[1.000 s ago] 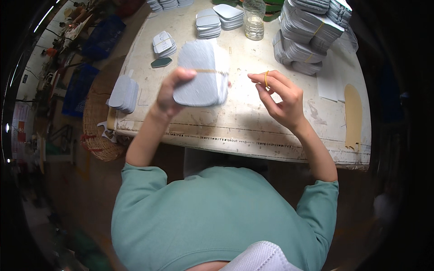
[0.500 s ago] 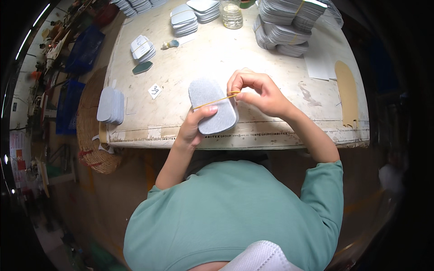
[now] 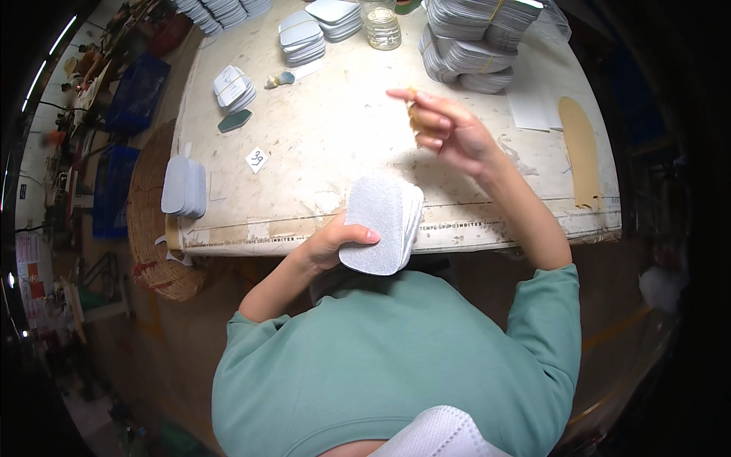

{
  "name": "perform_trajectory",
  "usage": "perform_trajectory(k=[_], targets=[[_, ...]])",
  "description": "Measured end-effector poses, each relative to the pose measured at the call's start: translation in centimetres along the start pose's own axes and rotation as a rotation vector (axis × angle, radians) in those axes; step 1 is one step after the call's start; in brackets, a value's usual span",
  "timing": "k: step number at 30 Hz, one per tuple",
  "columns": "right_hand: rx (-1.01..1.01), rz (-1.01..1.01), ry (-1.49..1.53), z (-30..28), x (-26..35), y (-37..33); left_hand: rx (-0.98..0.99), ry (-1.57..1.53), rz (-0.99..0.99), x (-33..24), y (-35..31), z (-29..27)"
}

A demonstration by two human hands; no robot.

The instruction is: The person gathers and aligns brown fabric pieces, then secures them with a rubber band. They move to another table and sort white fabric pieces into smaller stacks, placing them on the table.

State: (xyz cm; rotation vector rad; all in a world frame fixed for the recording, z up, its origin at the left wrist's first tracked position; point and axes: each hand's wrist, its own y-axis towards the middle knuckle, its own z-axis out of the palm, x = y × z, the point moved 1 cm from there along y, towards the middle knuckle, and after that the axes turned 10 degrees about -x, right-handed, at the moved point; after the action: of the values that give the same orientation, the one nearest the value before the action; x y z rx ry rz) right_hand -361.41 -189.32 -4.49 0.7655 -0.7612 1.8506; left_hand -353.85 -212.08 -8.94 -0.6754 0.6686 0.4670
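My left hand [image 3: 339, 240] grips a stack of light grey insole pieces [image 3: 373, 217] at the table's near edge, its thumb lying across the top piece. The stack's right side is slightly fanned, and no band shows around it. Above and to the right, apart from the stack, my right hand [image 3: 453, 137] is raised over the table. Its index finger points left while the other fingers curl. A small yellow rubber band [image 3: 412, 93] shows at these fingers, partly blurred; exactly how it loops there is hard to make out.
Banded stacks [image 3: 468, 49] of grey pieces stand at the back right, near a clear jar [image 3: 382, 29]. More stacks [image 3: 301, 39] sit at the back. To the left lie a brush [image 3: 280, 79], a dark green piece [image 3: 234, 120] and a paper tag [image 3: 256, 159]. A tan insole-shaped template [image 3: 580, 152] lies right.
The yellow band has come off the stack with my right hand, which has moved up and away. My left hand has brought the stack nearer my body and turned it more upright.
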Motion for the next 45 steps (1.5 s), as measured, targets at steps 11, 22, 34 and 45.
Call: perform_trajectory(k=[11, 22, 34, 45], targets=[[-0.053, -0.172, -0.683, 0.6, -1.6, -0.2, -0.386, -0.391, 0.482, 1.1, 2.4, 1.3], [0.093, -1.003, -1.389, 3.1, -2.0, -2.0, -0.447, -0.412, 0.612, 2.0, 3.3, 0.6], [0.175, -1.044, -1.612, 3.9, -2.0, -3.1, -0.380, -0.346, 0.639, 1.5, 2.8, 1.2], [-0.176, -0.710, -0.680, 2.0, 1.0, -2.8, -0.518, -0.368, 0.595, 2.5, 2.9, 0.8]])
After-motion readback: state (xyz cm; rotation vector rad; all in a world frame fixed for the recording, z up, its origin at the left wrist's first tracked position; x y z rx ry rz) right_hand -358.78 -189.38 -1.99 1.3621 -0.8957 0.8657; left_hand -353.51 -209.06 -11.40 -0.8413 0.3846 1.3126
